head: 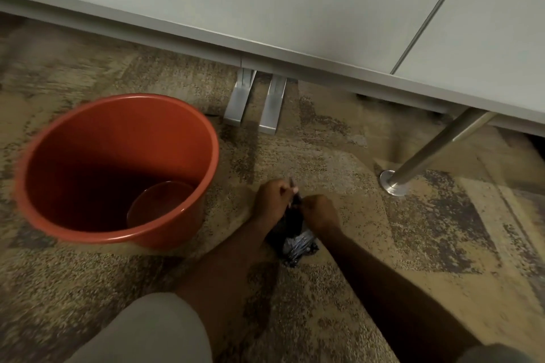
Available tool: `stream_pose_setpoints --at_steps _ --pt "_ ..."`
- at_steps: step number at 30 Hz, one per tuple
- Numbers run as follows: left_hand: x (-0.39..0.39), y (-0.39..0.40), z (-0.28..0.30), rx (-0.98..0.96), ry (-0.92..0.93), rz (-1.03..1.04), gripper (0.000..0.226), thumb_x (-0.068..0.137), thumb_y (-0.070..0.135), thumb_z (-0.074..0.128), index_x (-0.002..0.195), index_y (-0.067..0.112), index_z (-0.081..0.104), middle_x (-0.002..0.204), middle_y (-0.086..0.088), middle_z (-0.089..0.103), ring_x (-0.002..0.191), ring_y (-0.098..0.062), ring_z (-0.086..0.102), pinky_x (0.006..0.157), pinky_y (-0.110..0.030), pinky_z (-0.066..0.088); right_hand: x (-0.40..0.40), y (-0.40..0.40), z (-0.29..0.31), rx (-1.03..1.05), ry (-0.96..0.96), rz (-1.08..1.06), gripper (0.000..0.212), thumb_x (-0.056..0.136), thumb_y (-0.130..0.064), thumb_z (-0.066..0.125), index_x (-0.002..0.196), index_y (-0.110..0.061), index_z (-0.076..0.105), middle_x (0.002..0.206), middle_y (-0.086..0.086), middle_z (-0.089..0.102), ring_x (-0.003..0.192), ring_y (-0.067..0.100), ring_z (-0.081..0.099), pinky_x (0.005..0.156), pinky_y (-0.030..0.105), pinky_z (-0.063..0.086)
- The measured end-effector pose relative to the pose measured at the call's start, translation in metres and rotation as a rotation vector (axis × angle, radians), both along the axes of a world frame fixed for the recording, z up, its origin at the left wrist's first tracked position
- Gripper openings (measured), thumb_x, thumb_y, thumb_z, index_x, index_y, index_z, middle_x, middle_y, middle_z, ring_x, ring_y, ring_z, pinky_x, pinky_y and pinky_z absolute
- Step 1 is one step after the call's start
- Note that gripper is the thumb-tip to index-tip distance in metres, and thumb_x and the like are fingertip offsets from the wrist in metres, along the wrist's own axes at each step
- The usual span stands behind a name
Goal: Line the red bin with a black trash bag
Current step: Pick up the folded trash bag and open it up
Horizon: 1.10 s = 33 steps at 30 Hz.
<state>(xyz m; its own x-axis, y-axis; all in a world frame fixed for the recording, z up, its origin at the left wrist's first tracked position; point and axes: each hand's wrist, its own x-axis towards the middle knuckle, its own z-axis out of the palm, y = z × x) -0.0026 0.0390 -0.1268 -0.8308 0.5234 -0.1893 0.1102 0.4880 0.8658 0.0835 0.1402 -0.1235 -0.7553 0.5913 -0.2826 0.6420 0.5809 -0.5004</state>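
Observation:
The red bin (53,209) stands upright on the carpet at the left, with nothing inside and no liner. To its right, low over the floor, both of my hands pinch a bunched-up black trash bag (295,233). My left hand (272,200) grips its top edge from the left. My right hand (320,212) grips it from the right. The crumpled lower part of the bag hangs below my hands and shows a grey sheen. The bag is apart from the bin.
A white desk (295,9) runs across the back. Two flat metal feet (253,103) stand under it behind the bin. A slanted chrome leg with a round foot (393,184) is at the right. Patterned beige carpet (427,244) covers the floor.

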Motion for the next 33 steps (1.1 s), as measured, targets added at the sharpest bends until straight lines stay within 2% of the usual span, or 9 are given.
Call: stream_pose_setpoints --at_steps 4,7,9,14,17,23,28,31,33 --pt "0.004 0.004 0.044 0.174 -0.138 0.12 0.03 0.09 0.035 0.071 0.099 0.006 0.07 0.093 -0.006 0.072 0.083 -0.017 0.066 0.069 -0.024 0.049 0.002 0.003 0.042 -0.14 0.209 -0.252 0.028 0.093 -0.012 0.059 0.068 -0.023 0.064 0.059 -0.008 0.059 0.051 0.009 0.054 0.041 0.008 0.038" --pt "0.011 -0.008 0.088 0.208 -0.268 0.113 0.055 0.077 0.051 0.079 0.117 0.017 0.062 0.094 0.01 0.064 0.083 0.0 0.061 0.066 -0.014 0.047 0.001 -0.001 0.087 -0.302 0.323 -0.371 0.016 0.091 -0.012 0.06 0.076 -0.009 0.066 0.076 0.01 0.069 0.072 0.027 0.066 0.064 0.035 0.057" --pt "0.015 -0.02 0.118 0.174 -0.298 0.063 0.068 0.071 0.053 0.082 0.125 0.018 0.06 0.099 0.01 0.064 0.089 -0.006 0.063 0.075 -0.021 0.054 -0.001 -0.009 0.119 -0.343 0.386 -0.436 0.017 0.088 -0.01 0.059 0.072 -0.009 0.06 0.075 0.012 0.065 0.07 0.026 0.062 0.065 0.044 0.055" --pt "0.012 -0.064 0.188 0.076 -0.195 0.086 0.017 0.089 0.016 0.072 0.096 0.002 0.076 0.097 -0.015 0.076 0.093 -0.029 0.072 0.085 -0.042 0.06 -0.011 -0.042 0.2 -0.284 0.416 -0.463 0.013 0.092 -0.014 0.053 0.088 -0.006 0.063 0.078 0.003 0.061 0.071 0.016 0.054 0.063 0.03 0.045" --pt "-0.008 -0.092 0.233 0.083 -0.256 0.161 0.015 0.094 0.007 0.06 0.088 0.003 0.073 0.098 -0.019 0.074 0.096 -0.033 0.07 0.086 -0.043 0.057 -0.022 -0.065 0.245 -0.276 0.382 -0.402 0.014 0.094 -0.016 0.053 0.094 -0.004 0.06 0.077 -0.001 0.055 0.07 0.013 0.05 0.055 0.018 0.042" --pt "-0.056 -0.155 0.311 0.049 -0.065 0.243 0.015 0.099 0.008 0.052 0.092 0.003 0.064 0.092 -0.012 0.066 0.089 -0.024 0.059 0.075 -0.03 0.04 -0.049 -0.107 0.319 -0.413 0.213 0.034 0.035 0.099 -0.032 0.052 0.073 -0.009 0.059 0.068 0.009 0.056 0.06 0.018 0.053 0.06 0.03 0.042" --pt "-0.094 -0.236 0.35 0.03 -0.369 -0.095 0.044 0.095 0.048 0.059 0.102 0.008 0.076 0.1 -0.012 0.077 0.096 -0.023 0.072 0.089 -0.036 0.054 -0.074 -0.119 0.352 -0.308 0.236 0.094 0.044 0.099 -0.032 0.052 0.065 -0.005 0.056 0.061 0.013 0.054 0.055 0.018 0.05 0.053 0.018 0.04" --pt "-0.106 -0.286 0.35 -0.226 -0.294 -0.364 0.021 0.087 0.039 0.073 0.088 0.019 0.078 0.081 -0.001 0.077 0.069 -0.006 0.071 0.07 -0.028 0.055 -0.092 -0.126 0.361 -0.244 0.236 0.056 0.041 0.099 -0.038 0.051 0.068 -0.011 0.057 0.063 0.008 0.052 0.055 0.016 0.05 0.051 0.025 0.037" --pt "-0.113 -0.319 0.347 -0.271 -0.314 -0.387 0.014 0.085 0.028 0.078 0.09 0.015 0.078 0.083 -0.005 0.077 0.073 -0.01 0.073 0.072 -0.034 0.056 -0.101 -0.133 0.363 -0.209 0.21 0.096 0.04 0.098 -0.041 0.051 0.067 -0.017 0.06 0.064 0.004 0.057 0.056 0.013 0.054 0.052 0.026 0.038"
